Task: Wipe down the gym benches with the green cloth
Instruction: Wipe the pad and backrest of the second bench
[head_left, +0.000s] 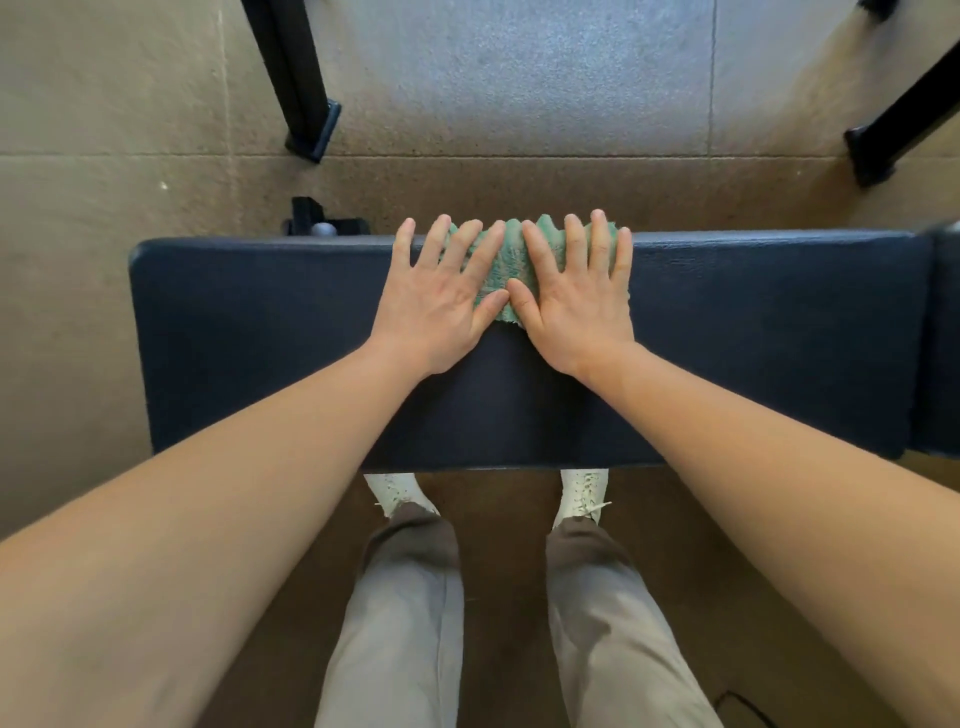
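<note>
A dark navy padded gym bench (249, 332) runs left to right across the middle of the view. A fluffy green cloth (511, 265) lies bunched on its far edge. My left hand (441, 306) and my right hand (582, 301) lie flat side by side on top of the cloth, fingers spread and pointing away from me, thumbs almost touching. Both palms press the cloth onto the pad. Most of the cloth is hidden under my hands; its fringe shows between and beyond the fingers.
A second pad section (943, 343) adjoins the bench at the right. Black metal frame legs stand on the rubber floor at back left (306, 104) and back right (893, 135). A black bench bracket (322, 221) sits behind the pad. My feet stand close against the near edge.
</note>
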